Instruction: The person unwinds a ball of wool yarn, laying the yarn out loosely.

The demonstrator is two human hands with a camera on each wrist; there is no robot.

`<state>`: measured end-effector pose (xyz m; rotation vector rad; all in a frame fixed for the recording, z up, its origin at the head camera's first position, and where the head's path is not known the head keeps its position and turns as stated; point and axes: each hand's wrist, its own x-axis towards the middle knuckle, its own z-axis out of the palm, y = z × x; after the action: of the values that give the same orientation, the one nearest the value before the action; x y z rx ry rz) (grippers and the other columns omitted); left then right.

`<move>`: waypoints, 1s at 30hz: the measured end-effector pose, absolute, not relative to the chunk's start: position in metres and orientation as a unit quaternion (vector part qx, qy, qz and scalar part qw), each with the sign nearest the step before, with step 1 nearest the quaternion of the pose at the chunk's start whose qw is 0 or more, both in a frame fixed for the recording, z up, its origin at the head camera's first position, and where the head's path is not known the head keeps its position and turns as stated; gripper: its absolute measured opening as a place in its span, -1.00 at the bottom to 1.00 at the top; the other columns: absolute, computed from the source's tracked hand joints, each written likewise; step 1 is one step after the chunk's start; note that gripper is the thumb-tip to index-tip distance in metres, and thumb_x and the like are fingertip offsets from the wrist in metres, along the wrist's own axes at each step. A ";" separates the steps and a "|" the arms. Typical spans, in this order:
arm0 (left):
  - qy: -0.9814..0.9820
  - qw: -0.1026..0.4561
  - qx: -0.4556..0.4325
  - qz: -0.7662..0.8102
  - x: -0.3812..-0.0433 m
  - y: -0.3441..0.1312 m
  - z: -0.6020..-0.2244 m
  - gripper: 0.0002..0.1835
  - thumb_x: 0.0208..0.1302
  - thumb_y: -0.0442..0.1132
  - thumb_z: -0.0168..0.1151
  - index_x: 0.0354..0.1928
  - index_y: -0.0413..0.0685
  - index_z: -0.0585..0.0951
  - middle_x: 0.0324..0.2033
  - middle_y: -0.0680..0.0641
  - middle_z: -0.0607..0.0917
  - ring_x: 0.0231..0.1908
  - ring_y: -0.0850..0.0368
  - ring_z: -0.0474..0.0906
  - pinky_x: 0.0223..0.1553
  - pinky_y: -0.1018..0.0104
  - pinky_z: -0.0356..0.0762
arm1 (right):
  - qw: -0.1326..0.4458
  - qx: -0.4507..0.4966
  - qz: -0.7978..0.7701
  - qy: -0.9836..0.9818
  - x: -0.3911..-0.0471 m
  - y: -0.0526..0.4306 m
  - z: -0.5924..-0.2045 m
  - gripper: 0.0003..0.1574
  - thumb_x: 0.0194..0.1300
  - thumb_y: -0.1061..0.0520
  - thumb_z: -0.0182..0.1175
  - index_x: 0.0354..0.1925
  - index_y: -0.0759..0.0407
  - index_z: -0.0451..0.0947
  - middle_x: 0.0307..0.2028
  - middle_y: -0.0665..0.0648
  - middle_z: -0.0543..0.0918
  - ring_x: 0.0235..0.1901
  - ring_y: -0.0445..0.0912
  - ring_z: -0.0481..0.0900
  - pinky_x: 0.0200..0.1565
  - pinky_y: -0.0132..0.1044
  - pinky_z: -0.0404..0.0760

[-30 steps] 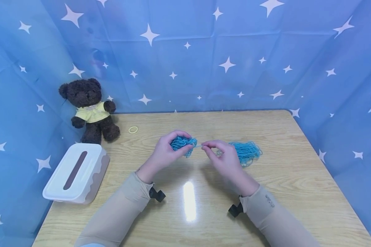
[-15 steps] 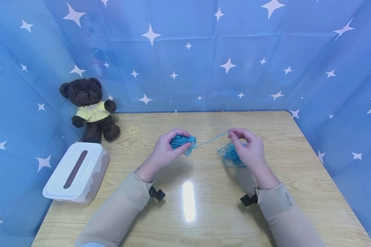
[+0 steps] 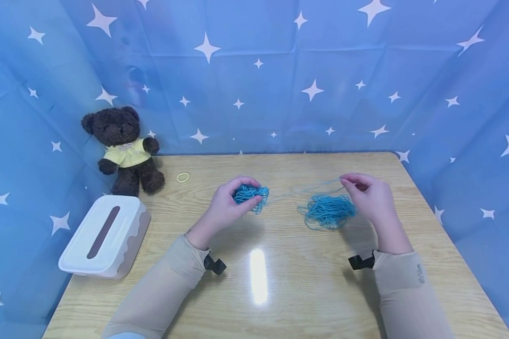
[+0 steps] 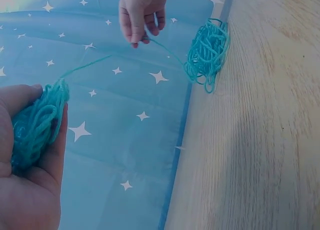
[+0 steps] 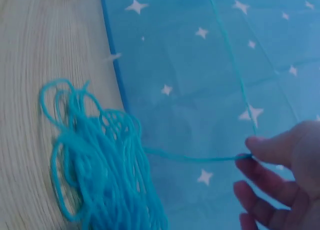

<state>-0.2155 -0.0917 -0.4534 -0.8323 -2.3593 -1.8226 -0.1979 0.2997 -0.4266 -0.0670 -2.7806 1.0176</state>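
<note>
Over at the far left corner of the wooden table, a dark brown teddy bear in a yellow shirt is upright against a blue curtain scattered with white stars. A yellow ring lies near it; just in front I see a white-lidded box with a long slot.

Turquoise yarn, white-starred blue curtain, tan grained table, seemingly dark brown bear

place: screened-off table nook, room type unclear | signs: starry blue curtain around wooden table, teddy bear
</note>
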 end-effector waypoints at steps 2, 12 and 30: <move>-0.762 0.024 -0.269 -0.588 -0.216 -0.092 -0.453 -0.69 0.43 -0.20 0.53 0.15 0.07 0.72 0.08 -0.08 0.82 -0.06 0.08 0.77 -0.07 0.35 0.76 | 0.083 -0.037 0.331 -0.939 -0.199 0.306 -0.428 -0.39 0.67 -0.32 0.15 0.32 0.02 0.74 0.18 0.28 0.83 0.09 0.16 0.74 -0.18 -0.42 0.59; -0.760 0.023 -0.273 -0.589 -0.217 -0.092 -0.454 -0.70 0.44 -0.21 0.52 0.15 0.06 0.72 0.06 -0.07 0.82 -0.09 0.10 0.77 -0.06 0.35 0.77 | 0.012 -0.072 0.254 -0.964 -0.200 0.327 -0.425 -0.48 0.71 -0.20 0.14 0.29 0.06 0.74 0.23 0.38 0.77 0.17 0.32 0.67 -0.09 0.11 0.65; -0.770 0.017 -0.259 -0.583 -0.216 -0.091 -0.453 -0.70 0.43 -0.20 0.54 0.13 0.09 0.73 0.07 -0.04 0.82 -0.08 0.11 0.77 -0.04 0.36 0.76 | -0.178 -0.057 0.216 -0.958 -0.203 0.342 -0.431 -0.50 0.67 -0.10 0.23 0.40 0.06 0.66 0.46 0.44 0.56 0.40 0.45 0.48 0.33 0.50 0.49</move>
<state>-0.2162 -0.0913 -0.4534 -0.8043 -2.3917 -1.8125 -0.2031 0.3416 -0.4305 -0.2020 -3.4075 0.7691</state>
